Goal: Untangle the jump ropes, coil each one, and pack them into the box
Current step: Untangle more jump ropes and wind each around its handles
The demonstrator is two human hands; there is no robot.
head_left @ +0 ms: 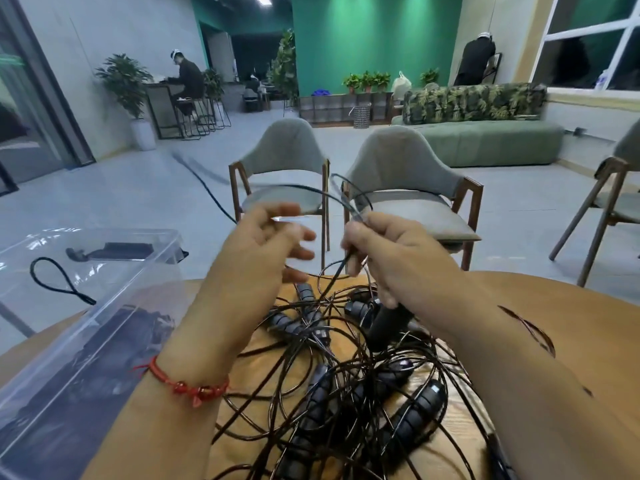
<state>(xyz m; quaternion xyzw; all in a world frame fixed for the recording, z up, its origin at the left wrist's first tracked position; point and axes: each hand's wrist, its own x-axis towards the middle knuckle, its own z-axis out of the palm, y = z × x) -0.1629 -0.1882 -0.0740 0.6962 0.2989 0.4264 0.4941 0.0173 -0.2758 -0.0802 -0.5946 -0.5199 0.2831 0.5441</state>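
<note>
A tangled heap of black jump ropes [346, 386] with ribbed dark handles lies on the wooden table [540, 306] in front of me. My right hand [384, 258] grips a black handle [386, 327] and pinches loops of thin cord above the heap. My left hand [266, 240] is raised beside it, fingers loosely spread and blurred, with the cord loop [311, 192] arching over it; whether it holds the cord is unclear. A clear plastic box [86, 327] stands at the left with dark rope pieces inside.
Two grey chairs [287, 168] with wooden frames stand just beyond the table's far edge, a third chair [609, 202] at the right. A green sofa [485, 136] is behind them. A dark cable [211, 192] trails across the floor. People sit and stand far back.
</note>
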